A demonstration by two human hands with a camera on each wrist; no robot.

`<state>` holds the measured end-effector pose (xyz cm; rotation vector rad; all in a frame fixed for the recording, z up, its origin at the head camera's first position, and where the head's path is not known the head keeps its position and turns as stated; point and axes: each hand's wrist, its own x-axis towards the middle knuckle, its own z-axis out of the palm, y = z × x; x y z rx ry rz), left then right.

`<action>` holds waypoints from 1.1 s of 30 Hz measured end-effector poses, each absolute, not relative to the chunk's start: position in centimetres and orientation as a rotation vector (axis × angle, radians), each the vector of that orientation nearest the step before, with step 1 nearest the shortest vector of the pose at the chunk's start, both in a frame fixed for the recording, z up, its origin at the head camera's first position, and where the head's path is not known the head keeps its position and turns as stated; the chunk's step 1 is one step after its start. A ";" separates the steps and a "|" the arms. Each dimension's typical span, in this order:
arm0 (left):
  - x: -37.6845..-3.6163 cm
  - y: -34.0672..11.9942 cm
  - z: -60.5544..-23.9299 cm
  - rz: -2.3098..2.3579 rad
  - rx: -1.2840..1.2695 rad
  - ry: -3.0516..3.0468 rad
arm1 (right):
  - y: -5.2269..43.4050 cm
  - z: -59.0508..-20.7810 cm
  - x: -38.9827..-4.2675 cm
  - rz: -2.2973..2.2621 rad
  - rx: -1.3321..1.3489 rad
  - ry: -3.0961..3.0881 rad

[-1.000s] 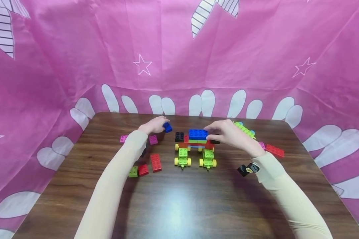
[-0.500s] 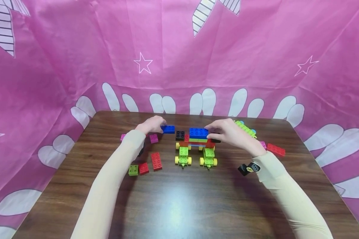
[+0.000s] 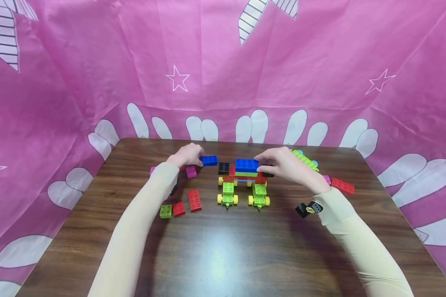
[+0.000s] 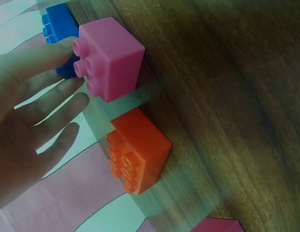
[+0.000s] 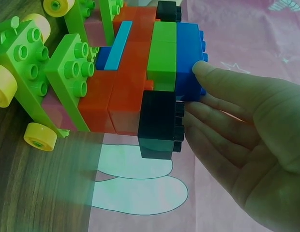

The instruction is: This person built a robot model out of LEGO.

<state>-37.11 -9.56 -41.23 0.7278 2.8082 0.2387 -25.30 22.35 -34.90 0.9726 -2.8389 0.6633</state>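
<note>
My left hand point(image 3: 187, 156) pinches the left end of a loose blue building brick point(image 3: 209, 161), between thumb and fingers in the left wrist view. To its right stands a wheeled brick model point(image 3: 245, 180), with red bricks in the middle, lime green wheel bases and yellow wheels. A wide blue brick point(image 5: 187, 58) tops the model, over lime green bricks point(image 5: 162, 58). My right hand point(image 3: 280, 163) holds that top brick at its right end, thumb on the near side and fingers behind. A black brick point(image 5: 159, 123) sits on the model just below those fingers.
A pink brick point(image 4: 113, 58) and an orange-red brick point(image 4: 140, 150) stand close to my left hand. Nearer me lie red bricks point(image 3: 194, 200) and a green brick point(image 3: 165, 211). On the right are a lime green wheeled piece point(image 3: 304, 160) and a red brick point(image 3: 342, 186).
The loose blue brick has turned from slanted to lying crosswise, its long side facing me. My left hand has shifted slightly left. The right hand keeps its hold on the model's top brick.
</note>
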 end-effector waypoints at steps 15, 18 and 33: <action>-37.0 -10.3 -41.0 0.403 0.723 2.868 | 22.4 -35.0 -25.3 0.668 0.959 -2.840; -36.7 -10.5 -40.6 0.466 0.738 2.892 | 22.5 -35.1 -25.3 0.668 0.957 -2.837; -34.6 -11.4 -36.2 0.688 0.942 2.927 | 22.4 -34.9 -25.2 0.679 0.959 -2.833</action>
